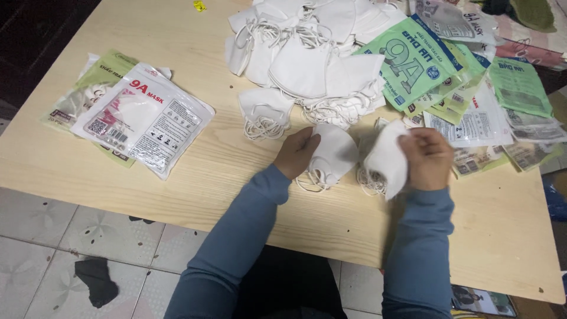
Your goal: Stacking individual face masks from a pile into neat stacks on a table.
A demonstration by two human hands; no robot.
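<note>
My left hand (297, 152) grips a folded white face mask (334, 155) with its ear loops hanging onto the wooden table (195, 177). Close beside it, my right hand (429, 158) holds a second white mask (387, 158), fingers pinched on its right edge. The two masks almost touch above the table's near middle. Just beyond them lies a big heap of loose white masks (307, 53) with tangled elastic loops. One single mask (264, 112) lies apart at the heap's left front.
Flat mask packets in clear, white and green plastic (144, 121) lie at the table's left. Many empty green and white packets (413, 59) are strewn at the right. Tiled floor with a dark rag (97, 280) lies below the table's near edge.
</note>
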